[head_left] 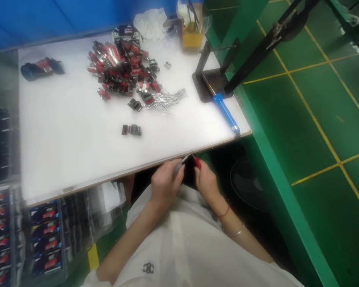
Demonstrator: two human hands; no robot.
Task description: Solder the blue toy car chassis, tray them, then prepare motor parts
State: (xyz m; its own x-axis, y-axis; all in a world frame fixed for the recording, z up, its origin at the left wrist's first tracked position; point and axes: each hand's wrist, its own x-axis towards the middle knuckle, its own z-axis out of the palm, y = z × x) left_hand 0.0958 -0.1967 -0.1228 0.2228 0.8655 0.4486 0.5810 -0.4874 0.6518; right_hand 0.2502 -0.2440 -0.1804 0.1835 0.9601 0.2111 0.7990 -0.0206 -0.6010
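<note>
From the head view, both forearms reach forward over the lap, and the hands meet just under the near edge of the white table (62, 131). The left hand (166, 180) curls its fingers closed on the silvery end of a small black-and-red part (194, 161). The right hand (207, 181) pinches its glossy red tip. A jumbled pile of like parts (122, 67) lies well apart beside thin metal pins (167, 99).

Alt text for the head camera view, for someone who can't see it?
The left hand and right hand hold a small black-and-red part just below the near edge of a white table. On it lie a heap of similar parts, thin metal pins and a blue-handled tool.
</note>
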